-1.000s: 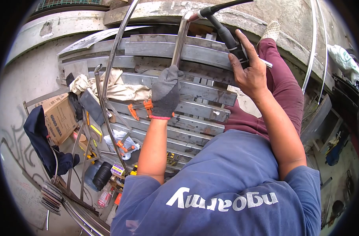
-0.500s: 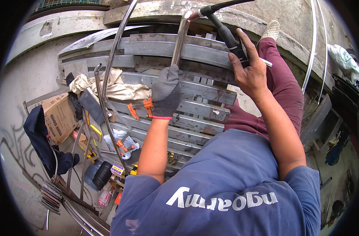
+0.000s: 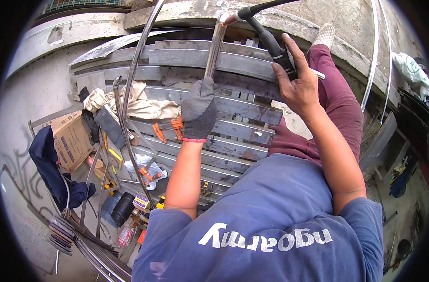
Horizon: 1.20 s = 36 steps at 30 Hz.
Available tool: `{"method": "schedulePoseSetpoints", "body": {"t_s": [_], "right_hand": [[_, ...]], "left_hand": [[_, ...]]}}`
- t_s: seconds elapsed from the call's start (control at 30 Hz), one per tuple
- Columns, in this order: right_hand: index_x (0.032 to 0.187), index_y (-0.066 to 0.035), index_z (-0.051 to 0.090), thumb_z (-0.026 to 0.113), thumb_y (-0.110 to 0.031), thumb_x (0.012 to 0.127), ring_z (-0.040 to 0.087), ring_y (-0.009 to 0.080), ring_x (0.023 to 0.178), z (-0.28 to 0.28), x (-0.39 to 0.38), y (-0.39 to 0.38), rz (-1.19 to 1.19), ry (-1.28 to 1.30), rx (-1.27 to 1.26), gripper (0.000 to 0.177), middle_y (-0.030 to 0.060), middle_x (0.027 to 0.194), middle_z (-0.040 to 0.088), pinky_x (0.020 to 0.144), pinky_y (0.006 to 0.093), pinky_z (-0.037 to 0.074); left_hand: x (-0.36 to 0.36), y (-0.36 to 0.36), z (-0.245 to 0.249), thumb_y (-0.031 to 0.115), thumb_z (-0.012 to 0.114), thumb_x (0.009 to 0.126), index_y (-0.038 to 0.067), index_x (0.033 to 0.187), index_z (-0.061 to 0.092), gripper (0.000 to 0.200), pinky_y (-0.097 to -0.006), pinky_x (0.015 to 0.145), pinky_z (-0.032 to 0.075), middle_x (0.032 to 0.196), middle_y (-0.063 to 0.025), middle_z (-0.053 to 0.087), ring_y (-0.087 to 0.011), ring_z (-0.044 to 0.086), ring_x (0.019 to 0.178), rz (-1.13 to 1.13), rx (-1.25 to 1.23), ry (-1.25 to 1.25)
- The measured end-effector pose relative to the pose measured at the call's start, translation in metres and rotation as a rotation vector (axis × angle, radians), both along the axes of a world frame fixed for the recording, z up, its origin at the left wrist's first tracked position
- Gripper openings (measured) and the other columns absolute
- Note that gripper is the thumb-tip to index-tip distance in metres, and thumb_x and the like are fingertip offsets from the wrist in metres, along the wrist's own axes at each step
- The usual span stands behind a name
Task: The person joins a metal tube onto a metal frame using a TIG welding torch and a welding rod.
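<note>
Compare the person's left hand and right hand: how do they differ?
The left hand wears a dark grey glove; the right hand is bare. The left hand grips the bent steel tube, while the right hand holds the black welding torch higher up. Both are closed around what they hold.

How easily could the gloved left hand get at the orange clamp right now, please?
Probably yes: the orange clamp lies on the slats right beside the left hand, nothing between. That hand holds the steel tube, though, and must let go first.
</note>
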State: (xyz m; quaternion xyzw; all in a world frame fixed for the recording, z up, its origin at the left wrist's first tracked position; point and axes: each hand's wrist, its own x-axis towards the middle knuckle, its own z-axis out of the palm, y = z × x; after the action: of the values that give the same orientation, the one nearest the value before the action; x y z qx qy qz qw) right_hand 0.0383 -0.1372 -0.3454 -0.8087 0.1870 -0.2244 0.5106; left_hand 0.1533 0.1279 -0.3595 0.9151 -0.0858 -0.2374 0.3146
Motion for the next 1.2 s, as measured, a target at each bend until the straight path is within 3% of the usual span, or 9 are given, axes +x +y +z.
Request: {"method": "schedulePoseSetpoints", "body": {"t_s": [0.03,0.13,0.33,0.43,0.73,0.83,1.2], "right_hand": [[0.168,-0.017,0.054,0.080,-0.005,0.101,0.080,0.0372,0.112,0.002,0.000,0.001,-0.021,-0.016,0.022,0.073,0.0256,0.131,0.078,0.095,0.0419,0.062],[0.168,-0.017,0.053,0.080,-0.004,0.100,0.080,0.0369,0.109,0.004,-0.002,0.001,-0.027,-0.002,-0.002,0.074,0.0272,0.128,0.078,0.094,0.0426,0.062],[0.168,-0.017,0.053,0.080,-0.004,0.100,0.080,0.0356,0.103,0.002,-0.003,-0.001,0.001,0.033,0.000,0.074,0.0250,0.123,0.079,0.091,0.0438,0.062],[0.167,-0.018,0.055,0.080,-0.005,0.101,0.080,0.0354,0.100,0.001,0.000,-0.001,-0.009,-0.031,-0.036,0.072,0.0223,0.121,0.080,0.089,0.0437,0.062],[0.166,-0.016,0.055,0.080,-0.005,0.101,0.080,0.0363,0.113,0.000,-0.004,-0.002,0.028,0.044,-0.059,0.070,0.0218,0.129,0.079,0.097,0.0433,0.061],[0.168,-0.014,0.052,0.079,-0.005,0.101,0.080,0.0361,0.115,0.001,-0.004,0.002,-0.045,0.018,0.062,0.073,0.0230,0.131,0.079,0.099,0.0427,0.061],[0.168,-0.016,0.053,0.080,-0.005,0.101,0.082,0.0353,0.106,0.001,-0.004,-0.003,0.003,0.018,-0.015,0.073,0.0226,0.127,0.079,0.093,0.0421,0.062]], "left_hand": [[-0.001,0.000,-0.001,0.053,0.051,0.119,0.006,0.114,0.074,0.052,-0.0521,0.075,0.056,0.091,-0.0225,0.075,-0.0485,0.073,0.087,0.015,-0.033,0.000],[-0.002,-0.001,-0.005,0.050,0.055,0.120,0.001,0.114,0.078,0.054,-0.0344,0.066,0.051,0.080,-0.0052,0.071,-0.0131,0.062,0.069,0.003,-0.062,-0.060],[-0.006,-0.012,0.014,0.050,0.053,0.119,0.001,0.115,0.077,0.055,-0.0428,0.079,0.058,0.099,-0.0168,0.081,-0.0338,0.077,0.087,-0.040,0.047,-0.130],[-0.007,-0.013,0.014,0.049,0.053,0.119,0.001,0.114,0.077,0.054,-0.0448,0.082,0.058,0.100,-0.0186,0.080,-0.0392,0.078,0.094,-0.037,0.052,-0.146],[-0.007,-0.014,0.014,0.050,0.050,0.119,0.002,0.115,0.076,0.055,-0.0504,0.081,0.058,0.096,-0.0240,0.078,-0.0479,0.075,0.093,-0.038,0.116,-0.158],[-0.008,-0.013,0.013,0.054,0.051,0.119,0.003,0.115,0.076,0.057,-0.0520,0.079,0.057,0.093,-0.0243,0.077,-0.0491,0.074,0.091,-0.034,0.038,-0.163],[-0.013,-0.020,0.019,0.056,0.052,0.118,0.007,0.115,0.076,0.055,-0.0554,0.073,0.055,0.089,-0.0250,0.075,-0.0508,0.073,0.086,-0.041,0.158,-0.241]]}}
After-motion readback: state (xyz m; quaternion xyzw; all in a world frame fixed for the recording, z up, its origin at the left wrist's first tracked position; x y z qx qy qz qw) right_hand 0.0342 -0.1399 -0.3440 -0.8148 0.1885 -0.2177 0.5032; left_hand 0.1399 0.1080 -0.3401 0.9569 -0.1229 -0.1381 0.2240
